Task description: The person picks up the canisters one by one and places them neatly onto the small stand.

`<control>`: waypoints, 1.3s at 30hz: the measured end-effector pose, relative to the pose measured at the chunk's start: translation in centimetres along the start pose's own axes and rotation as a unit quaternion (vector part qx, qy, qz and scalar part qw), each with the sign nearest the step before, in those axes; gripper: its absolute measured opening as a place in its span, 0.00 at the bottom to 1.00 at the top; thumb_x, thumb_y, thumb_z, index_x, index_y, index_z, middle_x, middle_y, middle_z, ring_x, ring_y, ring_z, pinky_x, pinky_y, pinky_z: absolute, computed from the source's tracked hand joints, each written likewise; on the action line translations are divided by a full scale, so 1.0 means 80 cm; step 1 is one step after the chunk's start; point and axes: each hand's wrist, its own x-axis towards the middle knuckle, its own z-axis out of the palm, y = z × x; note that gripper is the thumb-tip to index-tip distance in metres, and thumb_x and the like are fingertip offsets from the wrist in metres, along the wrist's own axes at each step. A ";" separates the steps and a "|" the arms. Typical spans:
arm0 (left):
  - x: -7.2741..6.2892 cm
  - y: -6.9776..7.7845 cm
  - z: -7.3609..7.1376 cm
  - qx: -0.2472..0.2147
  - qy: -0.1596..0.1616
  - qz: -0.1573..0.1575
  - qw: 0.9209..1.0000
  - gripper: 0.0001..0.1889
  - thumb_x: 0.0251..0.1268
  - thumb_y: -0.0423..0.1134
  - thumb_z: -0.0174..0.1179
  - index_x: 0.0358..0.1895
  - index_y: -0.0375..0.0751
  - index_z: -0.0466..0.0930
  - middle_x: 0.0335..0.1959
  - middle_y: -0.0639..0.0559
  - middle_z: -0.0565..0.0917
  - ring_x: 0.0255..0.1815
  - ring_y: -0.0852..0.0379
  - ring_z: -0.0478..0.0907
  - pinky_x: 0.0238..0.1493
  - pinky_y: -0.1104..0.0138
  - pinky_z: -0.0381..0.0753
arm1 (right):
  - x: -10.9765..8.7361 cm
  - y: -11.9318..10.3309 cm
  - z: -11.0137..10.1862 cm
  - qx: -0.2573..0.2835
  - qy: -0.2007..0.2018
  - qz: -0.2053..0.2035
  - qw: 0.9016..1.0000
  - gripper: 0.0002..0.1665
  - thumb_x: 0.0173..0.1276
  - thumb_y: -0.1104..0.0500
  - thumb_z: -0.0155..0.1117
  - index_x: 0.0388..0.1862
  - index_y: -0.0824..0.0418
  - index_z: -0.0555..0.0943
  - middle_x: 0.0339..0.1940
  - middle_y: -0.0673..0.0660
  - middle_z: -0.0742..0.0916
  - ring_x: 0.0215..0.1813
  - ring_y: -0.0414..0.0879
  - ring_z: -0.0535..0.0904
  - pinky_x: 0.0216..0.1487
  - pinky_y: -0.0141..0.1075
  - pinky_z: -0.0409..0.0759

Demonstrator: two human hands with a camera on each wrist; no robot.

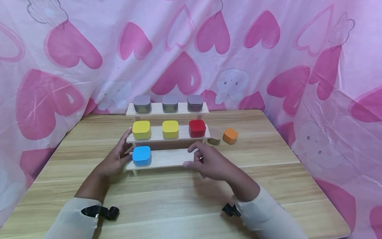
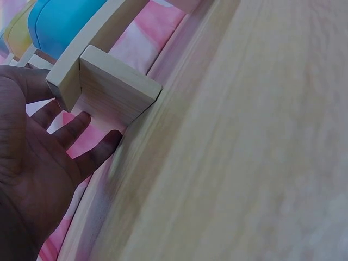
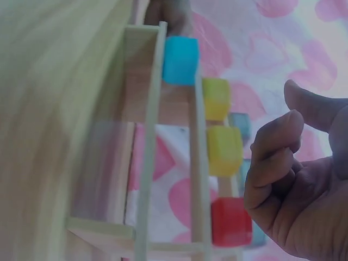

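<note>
A three-tier wooden shelf [image 1: 167,158] stands on the table. My left hand [image 1: 113,161] rests at its left end, with relaxed fingers [image 2: 98,155] against the lowest tier's end and leg. Close to that hand, a blue block [image 1: 142,156] sits on the lowest tier. Over the right end of this tier hovers my right hand [image 1: 210,162], its fingers loosely bent and nothing between them. The middle tier carries a yellow block [image 1: 141,130], a second yellow block [image 1: 170,129] and a red block [image 1: 197,128]. Three grey blocks [image 1: 170,103] line the top tier.
Right of the shelf, an orange block [image 1: 230,135] and a greyish block [image 1: 214,137] lie on the wooden table [image 1: 167,205]. Behind the table hangs a pink curtain [image 1: 179,39] with hearts. Each sleeve has a black strap [image 1: 99,211] at the wrist.
</note>
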 end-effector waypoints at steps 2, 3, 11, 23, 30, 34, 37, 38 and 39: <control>0.000 0.000 0.000 0.001 0.000 0.003 1.000 0.59 0.77 0.20 0.56 0.90 0.75 0.29 0.94 0.48 0.34 0.89 0.20 0.48 0.79 0.29 0.59 | -0.003 0.000 -0.010 0.004 0.010 -0.014 1.000 0.31 0.72 0.50 0.80 0.67 0.55 0.76 0.32 0.56 0.82 0.23 0.47 0.78 0.29 0.36 0.78; 0.000 0.000 0.001 0.001 -0.001 0.003 1.000 0.59 0.77 0.20 0.56 0.90 0.75 0.29 0.94 0.48 0.34 0.89 0.20 0.48 0.79 0.28 0.59 | -0.006 0.000 -0.015 0.009 0.015 -0.025 1.000 0.30 0.73 0.51 0.79 0.68 0.54 0.76 0.32 0.57 0.82 0.24 0.49 0.79 0.30 0.36 0.79; -0.002 0.002 0.002 -0.007 -0.001 -0.007 1.000 0.58 0.77 0.22 0.58 0.91 0.69 0.28 0.94 0.47 0.35 0.89 0.19 0.47 0.79 0.23 0.56 | -0.025 0.001 -0.063 0.045 0.082 -0.091 0.991 0.27 0.78 0.60 0.72 0.70 0.58 0.74 0.29 0.60 0.82 0.23 0.51 0.78 0.32 0.38 0.83; -0.004 0.001 0.001 -0.003 0.001 0.000 1.000 0.59 0.77 0.22 0.57 0.90 0.72 0.28 0.94 0.46 0.35 0.88 0.18 0.47 0.78 0.24 0.58 | -0.021 0.019 -0.098 0.060 0.175 -0.026 0.982 0.39 0.79 0.51 0.72 0.82 0.54 0.67 0.27 0.58 0.81 0.23 0.51 0.78 0.32 0.39 0.84; -0.005 0.000 0.001 -0.005 0.001 -0.001 1.000 0.58 0.78 0.23 0.57 0.91 0.69 0.28 0.94 0.46 0.35 0.89 0.18 0.46 0.78 0.24 0.57 | -0.002 0.040 -0.111 0.068 0.238 0.026 0.969 0.41 0.80 0.46 0.69 0.85 0.50 0.64 0.22 0.53 0.78 0.24 0.47 0.72 0.32 0.37 0.81; -0.004 -0.001 0.002 -0.002 0.002 -0.004 1.000 0.58 0.78 0.22 0.57 0.90 0.74 0.28 0.94 0.47 0.35 0.89 0.19 0.47 0.79 0.26 0.57 | 0.011 0.059 -0.118 0.083 0.278 0.039 0.956 0.41 0.80 0.46 0.69 0.85 0.51 0.64 0.17 0.48 0.72 0.21 0.44 0.66 0.30 0.35 0.79; -0.002 0.000 0.001 -0.004 0.001 -0.013 1.000 0.59 0.78 0.22 0.56 0.89 0.79 0.29 0.95 0.49 0.34 0.90 0.21 0.47 0.80 0.27 0.57 | 0.017 0.074 -0.122 0.101 0.285 0.046 0.952 0.42 0.80 0.47 0.70 0.85 0.53 0.63 0.17 0.46 0.70 0.21 0.42 0.65 0.29 0.34 0.77; -0.002 0.001 0.001 -0.006 0.002 -0.017 1.000 0.59 0.78 0.22 0.56 0.89 0.80 0.29 0.95 0.50 0.34 0.90 0.22 0.46 0.80 0.27 0.57 | 0.019 0.078 -0.123 0.105 0.283 0.049 0.952 0.43 0.80 0.47 0.70 0.86 0.53 0.62 0.17 0.46 0.70 0.21 0.42 0.65 0.30 0.33 0.76; -0.002 0.002 0.000 -0.006 0.001 -0.018 1.000 0.59 0.79 0.22 0.56 0.89 0.81 0.29 0.95 0.50 0.34 0.90 0.22 0.46 0.81 0.27 0.57 | 0.020 0.082 -0.124 0.109 0.280 0.051 0.953 0.44 0.80 0.47 0.70 0.86 0.53 0.61 0.17 0.46 0.70 0.22 0.42 0.65 0.29 0.33 0.75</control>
